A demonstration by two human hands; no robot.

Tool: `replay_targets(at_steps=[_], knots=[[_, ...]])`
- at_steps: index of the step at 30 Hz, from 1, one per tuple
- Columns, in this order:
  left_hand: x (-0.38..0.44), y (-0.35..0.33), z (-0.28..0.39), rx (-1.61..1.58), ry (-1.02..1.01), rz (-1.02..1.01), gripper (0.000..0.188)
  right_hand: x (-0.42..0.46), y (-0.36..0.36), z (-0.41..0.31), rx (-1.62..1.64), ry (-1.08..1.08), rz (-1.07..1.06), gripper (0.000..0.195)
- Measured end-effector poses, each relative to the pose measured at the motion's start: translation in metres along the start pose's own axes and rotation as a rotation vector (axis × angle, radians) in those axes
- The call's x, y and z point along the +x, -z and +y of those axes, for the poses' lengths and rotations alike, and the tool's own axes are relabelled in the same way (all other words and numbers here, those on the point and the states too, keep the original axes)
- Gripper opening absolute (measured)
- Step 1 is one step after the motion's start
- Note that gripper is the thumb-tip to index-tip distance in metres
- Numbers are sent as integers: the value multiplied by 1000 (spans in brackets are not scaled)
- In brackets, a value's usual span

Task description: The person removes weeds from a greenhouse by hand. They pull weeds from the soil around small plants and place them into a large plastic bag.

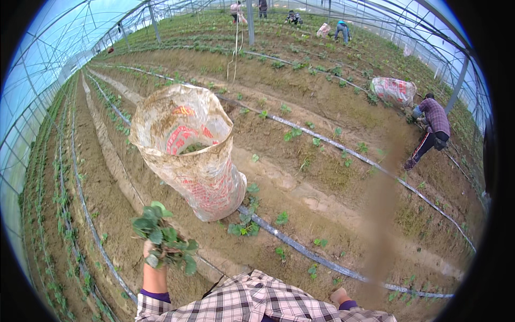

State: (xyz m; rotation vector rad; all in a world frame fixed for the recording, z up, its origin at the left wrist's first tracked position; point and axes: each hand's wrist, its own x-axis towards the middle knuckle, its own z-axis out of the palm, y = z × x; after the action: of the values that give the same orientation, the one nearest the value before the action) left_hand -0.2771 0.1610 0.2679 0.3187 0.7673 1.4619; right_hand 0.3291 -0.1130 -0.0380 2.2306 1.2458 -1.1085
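Note:
My left hand (152,250) is closed around a bunch of green leafy plants (163,235), which mostly hides the fingers. My right hand (340,296) shows only in part at the lower right, beside my checked shirt; whether it holds anything cannot be told. In front of me a tall, mud-stained woven plastic sack (213,185) with red print stands open-topped on the soil ridge, leaning a little. Some green leaves (194,147) lie inside it. Small leafy plants (244,228) grow at the foot of the sack, beside a drip hose (295,245).
Rows of low plants and further hoses (342,149) run along soil ridges with furrows between. At the right a person (434,116) bends near another sack (393,91). Other people are farther back. A metal post (250,24) and hanging strings stand beyond my sack. A blurred brown streak crosses the right side.

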Motion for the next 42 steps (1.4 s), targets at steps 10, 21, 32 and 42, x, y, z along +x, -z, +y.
replay_targets(at_steps=[10,21,32,42], knots=[[89,-191,138,39,-481,-444,35,-119,54,-62,377,-109,155,26],[240,-138,106,814,-315,34,51,-126,67,-108,506,-106,209,25],[107,54,41,813,-640,353,15,-123,84,-116,558,-25,207,24],[-151,373,-167,731,275,1164,35,-77,83,-117,322,106,180,23]])
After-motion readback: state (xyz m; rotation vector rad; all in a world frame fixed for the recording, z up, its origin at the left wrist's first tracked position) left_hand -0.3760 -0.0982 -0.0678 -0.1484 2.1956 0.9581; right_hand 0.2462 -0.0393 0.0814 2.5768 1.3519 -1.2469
